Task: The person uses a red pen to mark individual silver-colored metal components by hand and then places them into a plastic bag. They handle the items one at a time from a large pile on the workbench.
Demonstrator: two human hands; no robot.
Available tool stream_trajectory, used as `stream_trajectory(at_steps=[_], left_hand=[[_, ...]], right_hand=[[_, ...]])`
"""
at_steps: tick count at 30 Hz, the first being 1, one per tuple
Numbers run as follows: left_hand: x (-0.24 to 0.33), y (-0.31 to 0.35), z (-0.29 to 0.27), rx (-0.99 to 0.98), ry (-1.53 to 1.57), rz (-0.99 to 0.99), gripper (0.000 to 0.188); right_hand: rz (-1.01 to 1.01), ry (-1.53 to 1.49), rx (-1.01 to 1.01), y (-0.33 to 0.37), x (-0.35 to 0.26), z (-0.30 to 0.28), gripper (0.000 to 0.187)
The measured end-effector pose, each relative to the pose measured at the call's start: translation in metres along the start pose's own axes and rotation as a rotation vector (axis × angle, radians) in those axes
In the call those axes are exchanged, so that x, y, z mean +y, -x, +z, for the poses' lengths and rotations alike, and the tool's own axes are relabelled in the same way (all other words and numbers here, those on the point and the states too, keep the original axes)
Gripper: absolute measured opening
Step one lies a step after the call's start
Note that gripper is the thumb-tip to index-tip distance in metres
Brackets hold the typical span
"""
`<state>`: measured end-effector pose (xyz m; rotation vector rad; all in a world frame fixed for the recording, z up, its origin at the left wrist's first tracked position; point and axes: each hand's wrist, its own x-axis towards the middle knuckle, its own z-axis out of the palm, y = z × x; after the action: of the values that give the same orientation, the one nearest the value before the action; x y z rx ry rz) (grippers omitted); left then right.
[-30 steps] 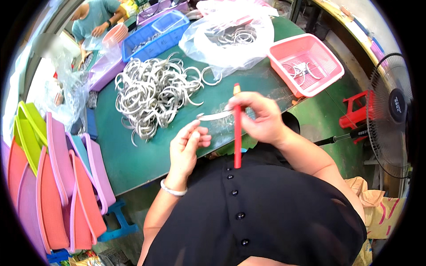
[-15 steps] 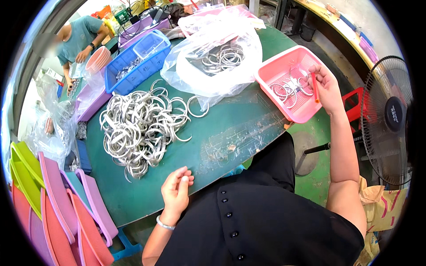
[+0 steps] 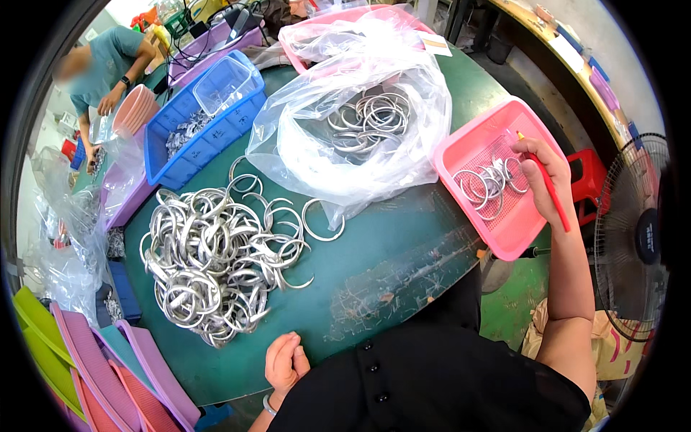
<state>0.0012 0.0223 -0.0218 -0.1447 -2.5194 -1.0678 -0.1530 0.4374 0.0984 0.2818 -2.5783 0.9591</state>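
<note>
My right hand (image 3: 547,173) is closed around a slim red pen (image 3: 553,196), over the right side of a pink basket (image 3: 475,138). Several silver bangles (image 3: 481,189) lie in that basket, along with small pale tags or pieces too blurred to make out. Down at the near table edge, my left hand (image 3: 286,360) rests with curled fingers and nothing visible in them. Beyond it on the green table spreads a large heap of open silver bangles (image 3: 216,259). One single bangle (image 3: 323,219) lies at the heap's right side.
A clear plastic bag (image 3: 288,155) with more bangles stands mid-table. Left of it is a blue crate (image 3: 223,119) of small pieces. Coloured baskets (image 3: 93,353) are stacked at lower left. A black fan (image 3: 626,237) stands at right. Another person (image 3: 108,68) works at far left.
The view has shifted, so the table things sit lower in the picture. My right hand has turned the red pen, whose yellowish end now points up over the basket. My left hand stays curled.
</note>
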Motion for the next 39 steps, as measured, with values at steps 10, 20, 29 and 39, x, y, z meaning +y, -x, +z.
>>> stream_trajectory(at_steps=[10, 20, 29, 39], left_hand=[[0.002, -0.006, 0.002, 0.007, 0.077, -0.215, 0.015], [0.005, -0.016, 0.005, 0.019, 0.079, -0.278, 0.018], [0.01, -0.016, 0.008, 0.075, 0.072, -0.363, 0.017], [0.007, -0.016, 0.007, 0.082, 0.099, -0.362, 0.016]], right_hand=[[-0.318, 0.297, -0.067, -0.051, -0.03, 0.014, 0.012], [-0.35, 0.542, -0.637, -0.101, -0.059, 0.068, 0.039], [-0.427, 0.686, -0.946, -0.107, -0.063, 0.088, 0.037], [-0.273, 0.756, -0.752, -0.126, -0.048, 0.102, 0.015]])
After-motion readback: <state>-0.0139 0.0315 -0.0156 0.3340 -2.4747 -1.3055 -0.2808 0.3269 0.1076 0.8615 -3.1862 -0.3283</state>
